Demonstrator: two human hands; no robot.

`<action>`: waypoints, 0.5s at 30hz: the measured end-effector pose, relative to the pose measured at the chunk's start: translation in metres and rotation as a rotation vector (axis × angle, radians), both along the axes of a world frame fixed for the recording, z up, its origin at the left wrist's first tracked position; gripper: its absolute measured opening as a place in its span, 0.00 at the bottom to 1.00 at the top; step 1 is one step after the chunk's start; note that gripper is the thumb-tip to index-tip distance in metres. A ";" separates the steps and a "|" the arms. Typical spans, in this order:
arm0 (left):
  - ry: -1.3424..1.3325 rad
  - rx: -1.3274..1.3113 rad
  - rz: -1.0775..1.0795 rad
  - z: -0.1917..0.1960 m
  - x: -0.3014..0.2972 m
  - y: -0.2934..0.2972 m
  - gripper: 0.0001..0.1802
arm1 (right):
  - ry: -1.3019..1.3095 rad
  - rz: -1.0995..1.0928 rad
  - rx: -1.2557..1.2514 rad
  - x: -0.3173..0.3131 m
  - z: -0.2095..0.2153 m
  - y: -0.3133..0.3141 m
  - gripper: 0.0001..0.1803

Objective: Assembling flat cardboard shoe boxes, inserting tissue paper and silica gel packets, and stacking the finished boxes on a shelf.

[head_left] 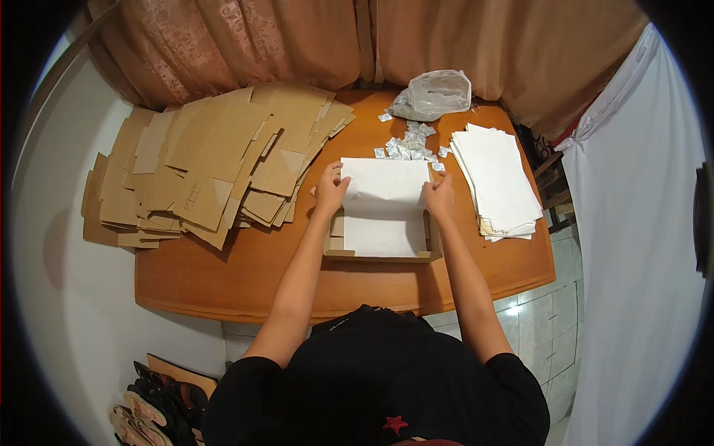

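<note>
A white paper sheet (384, 223) lines an open cardboard box (343, 254) near the middle of the table. The sheet bends inside the box, and its far part rises over the far side. My left hand (331, 190) is closed at the sheet's far left edge, its thumb toward the paper. At the far right edge, my right hand (439, 195) is closed in the same way. Whether the fingers also grip the cardboard behind the sheet is hidden.
Flattened cardboard boxes (216, 163) lie in a large overlapping pile at the left. Small white packets (407, 146) are scattered beyond the box, beside a clear plastic bag (439, 93). A stack of white paper sheets (497, 182) lies at the right of the wooden table (223, 279).
</note>
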State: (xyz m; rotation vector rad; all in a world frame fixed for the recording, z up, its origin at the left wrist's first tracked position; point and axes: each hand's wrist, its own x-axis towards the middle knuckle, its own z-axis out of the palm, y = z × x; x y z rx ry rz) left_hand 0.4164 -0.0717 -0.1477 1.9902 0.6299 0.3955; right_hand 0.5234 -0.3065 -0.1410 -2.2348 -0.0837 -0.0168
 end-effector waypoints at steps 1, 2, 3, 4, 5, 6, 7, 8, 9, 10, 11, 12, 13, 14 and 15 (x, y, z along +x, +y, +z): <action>-0.001 0.003 0.000 -0.002 0.000 0.001 0.22 | -0.001 0.000 0.003 0.003 -0.005 -0.001 0.26; -0.022 0.012 0.012 -0.005 0.000 0.001 0.23 | -0.055 -0.018 0.011 0.006 -0.010 -0.002 0.25; -0.043 0.021 0.023 -0.007 0.000 0.000 0.24 | -0.108 -0.037 0.019 0.008 -0.015 -0.004 0.24; -0.042 0.023 0.028 -0.009 -0.001 0.001 0.24 | -0.107 -0.032 0.021 0.007 -0.014 -0.003 0.24; -0.047 0.030 0.009 -0.011 -0.001 0.002 0.26 | -0.111 -0.032 0.055 0.005 -0.014 -0.004 0.23; -0.052 0.037 -0.011 -0.013 -0.002 0.003 0.27 | -0.115 -0.032 0.089 0.003 -0.013 -0.003 0.23; -0.050 0.036 -0.010 -0.012 -0.001 0.002 0.27 | -0.113 -0.032 0.088 0.000 -0.012 -0.004 0.23; -0.034 0.024 -0.028 -0.012 0.000 0.002 0.28 | -0.112 -0.028 0.090 -0.002 -0.011 -0.005 0.22; -0.018 0.011 -0.046 -0.011 0.000 0.002 0.29 | -0.110 -0.024 0.091 -0.004 -0.011 -0.004 0.22; -0.016 0.010 -0.052 -0.007 0.000 -0.001 0.29 | -0.108 -0.030 0.089 -0.004 -0.012 -0.006 0.22; 0.005 0.058 -0.081 -0.003 -0.002 -0.004 0.29 | -0.124 -0.023 0.089 -0.005 -0.014 -0.008 0.21; 0.026 0.106 -0.109 0.000 -0.004 -0.007 0.29 | -0.140 -0.015 0.088 -0.004 -0.015 -0.009 0.21; 0.028 0.106 -0.107 -0.001 -0.005 -0.008 0.29 | -0.138 -0.013 0.088 -0.003 -0.016 -0.008 0.21; -0.035 0.124 -0.071 -0.002 -0.006 -0.011 0.26 | -0.139 0.003 0.087 -0.002 -0.017 -0.007 0.20; -0.097 0.142 -0.035 -0.003 -0.007 -0.012 0.24 | -0.140 0.020 0.086 -0.002 -0.019 -0.006 0.20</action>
